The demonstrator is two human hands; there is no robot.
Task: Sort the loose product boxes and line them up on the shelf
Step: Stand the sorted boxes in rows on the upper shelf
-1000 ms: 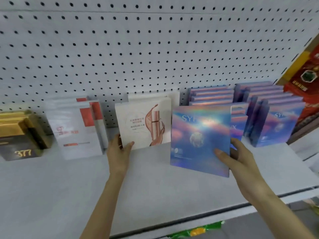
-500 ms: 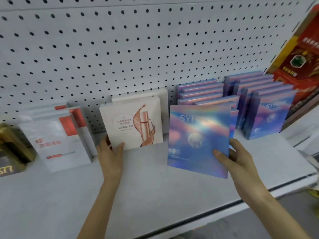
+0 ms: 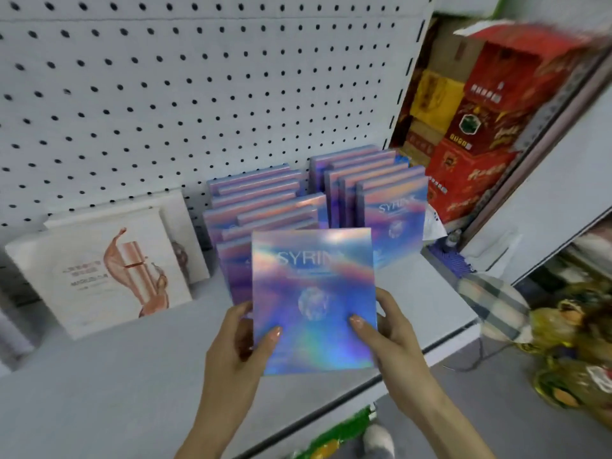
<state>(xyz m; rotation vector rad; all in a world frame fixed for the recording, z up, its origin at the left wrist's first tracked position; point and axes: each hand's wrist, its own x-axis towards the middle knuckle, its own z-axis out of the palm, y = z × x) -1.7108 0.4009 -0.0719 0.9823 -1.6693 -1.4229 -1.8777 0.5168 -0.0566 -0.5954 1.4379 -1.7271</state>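
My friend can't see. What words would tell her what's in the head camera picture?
A left hand and a right hand hold a shiny blue box by its lower edges over a grey shelf. Behind it stand rows of matching boxes, with a white box to their left and red boxes to the right.

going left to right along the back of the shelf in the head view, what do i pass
white cosmetic boxes, first row of holographic boxes, second row of holographic boxes, red gift boxes
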